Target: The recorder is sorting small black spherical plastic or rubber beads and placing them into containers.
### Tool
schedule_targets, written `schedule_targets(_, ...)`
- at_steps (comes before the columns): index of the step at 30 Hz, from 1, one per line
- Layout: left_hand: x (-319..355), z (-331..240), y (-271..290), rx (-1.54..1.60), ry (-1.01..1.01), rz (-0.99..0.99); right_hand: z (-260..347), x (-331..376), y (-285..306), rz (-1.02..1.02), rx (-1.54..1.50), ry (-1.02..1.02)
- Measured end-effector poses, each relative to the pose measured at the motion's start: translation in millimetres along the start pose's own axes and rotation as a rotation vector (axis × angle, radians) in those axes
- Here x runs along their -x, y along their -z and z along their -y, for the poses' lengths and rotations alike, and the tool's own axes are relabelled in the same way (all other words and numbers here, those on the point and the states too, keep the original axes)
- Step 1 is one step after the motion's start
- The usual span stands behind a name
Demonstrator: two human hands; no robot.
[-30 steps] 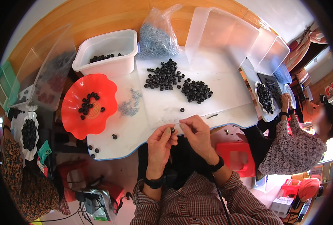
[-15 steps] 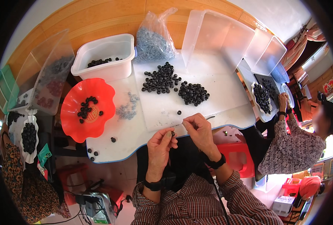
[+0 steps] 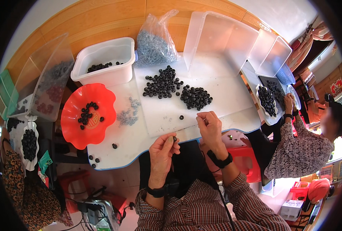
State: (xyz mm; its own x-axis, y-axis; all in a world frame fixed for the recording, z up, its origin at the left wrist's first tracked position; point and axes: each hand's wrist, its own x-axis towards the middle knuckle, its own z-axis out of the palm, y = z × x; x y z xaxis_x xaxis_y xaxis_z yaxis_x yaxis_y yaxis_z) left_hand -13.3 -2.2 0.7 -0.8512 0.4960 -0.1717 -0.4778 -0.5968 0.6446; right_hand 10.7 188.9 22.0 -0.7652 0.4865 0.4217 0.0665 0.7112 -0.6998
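My left hand [image 3: 161, 156] is at the table's near edge, thumb and fingers pinched on a small black bead-like part [image 3: 174, 139]. To its right and a little farther in, my right hand [image 3: 211, 131] is apart from it, fingertips pressed together; what they hold, if anything, is too small to make out. A single black part [image 3: 181, 117] lies on the white sheet just left of the right hand's fingertips. Beyond it are two piles of the same round black parts, the left pile [image 3: 161, 82] and the right pile [image 3: 195, 97].
A red scalloped dish [image 3: 72, 133] and a white tub [image 3: 121, 73] hold more black parts. Tiny clear bits [image 3: 128, 115] are scattered beside the dish. A clear bag [image 3: 155, 44] of bluish bits stands behind. People work at either side; a red stool [image 3: 250, 163] is at right.
My right hand has drawn away from the left, to the right and slightly farther over the table. The left hand keeps its pinch on the black part, dipping slightly.
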Motion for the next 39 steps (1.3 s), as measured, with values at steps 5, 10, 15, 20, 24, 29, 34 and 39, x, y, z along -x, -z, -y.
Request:
schedule_targets(5, 0.0, 0.0, 0.6, 0.007, 0.001, 0.007, 1.4, -3.1, -9.5, 0.018, -0.014, 0.027)
schedule_targets(10, 0.3, -0.2, 1.6, 0.017, 0.002, 0.004, 2.1, -11.1, -19.9, 0.018, 0.036, 0.087)
schedule_targets(15, -0.4, -0.2, 3.4, 0.020, -0.002, 0.010, 12.5, -9.6, -22.2, 0.079, -0.031, 0.058)
schedule_targets(20, -0.4, -1.2, 4.2, 0.020, -0.003, 0.012, 17.0, -5.3, -27.2, 0.108, -0.058, 0.069)
schedule_targets(24, -1.2, -0.4, 2.8, 0.027, 0.007, 0.014, 17.2, -5.4, -29.5, 0.098, -0.008, 0.105)
schedule_targets(29, -1.4, 0.7, 4.9, 0.030, -0.009, 0.023, 23.4, -5.2, -32.7, 0.108, 0.043, 0.078)
schedule_targets(34, -2.0, 0.7, 3.2, 0.032, -0.006, 0.021, 19.2, -6.7, -33.5, 0.121, 0.119, 0.131)
schedule_targets(39, -1.4, 0.9, 3.4, 0.020, -0.004, 0.006, 21.5, -7.2, -36.6, 0.131, 0.150, 0.105)
